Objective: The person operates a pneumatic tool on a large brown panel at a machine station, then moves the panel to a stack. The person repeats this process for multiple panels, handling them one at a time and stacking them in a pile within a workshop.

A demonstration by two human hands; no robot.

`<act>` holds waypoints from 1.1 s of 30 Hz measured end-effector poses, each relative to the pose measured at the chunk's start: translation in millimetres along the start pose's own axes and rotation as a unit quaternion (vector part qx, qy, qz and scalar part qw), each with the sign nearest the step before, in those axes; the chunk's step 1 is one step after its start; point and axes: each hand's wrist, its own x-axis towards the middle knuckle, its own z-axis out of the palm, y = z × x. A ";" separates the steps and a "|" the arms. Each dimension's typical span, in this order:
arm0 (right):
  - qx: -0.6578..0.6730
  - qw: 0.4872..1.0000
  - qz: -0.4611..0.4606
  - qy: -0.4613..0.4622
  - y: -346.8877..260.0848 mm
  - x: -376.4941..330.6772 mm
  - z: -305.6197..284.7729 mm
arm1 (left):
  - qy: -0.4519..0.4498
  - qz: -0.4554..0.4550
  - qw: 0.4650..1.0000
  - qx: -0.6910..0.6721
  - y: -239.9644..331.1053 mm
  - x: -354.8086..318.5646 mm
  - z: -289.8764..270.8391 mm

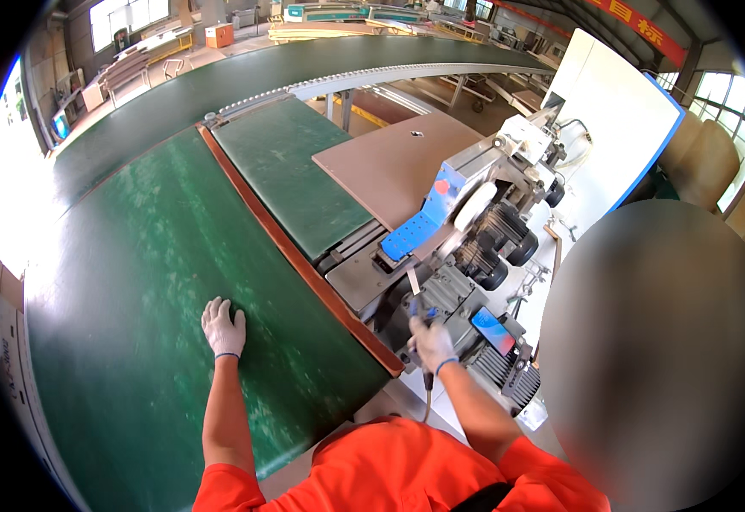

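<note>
My left hand [223,327], in a white glove, rests flat with fingers apart on the wide green conveyor belt [133,256]. My right hand [430,341], also gloved, is closed around a slim dark tool [424,317] with a blue part near its tip; its handle end sticks out below my fist. The tool's tip points into the grey machine [475,247] of motors and metal parts beside the belt. Both arms wear orange short sleeves.
A brown board [389,162] lies on a smaller green belt section [287,171]. A red-brown edge strip [304,264] borders the wide belt. A white and blue panel [611,111] stands at right. A blurred shape fills the lower right. Further conveyors stretch behind.
</note>
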 end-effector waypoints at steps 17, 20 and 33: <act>-0.257 0.948 -0.138 -0.125 -156.3 142.1 169.7 | -0.005 0.023 0.998 -0.055 21.0 -16.3 -15.1; -0.318 0.926 -0.150 -0.135 -194.4 121.0 224.6 | -0.001 0.013 0.999 -0.048 7.6 -18.0 -14.3; -0.388 0.912 -0.096 0.092 -189.4 205.6 113.4 | -0.008 -0.043 0.999 0.008 -52.9 122.6 50.9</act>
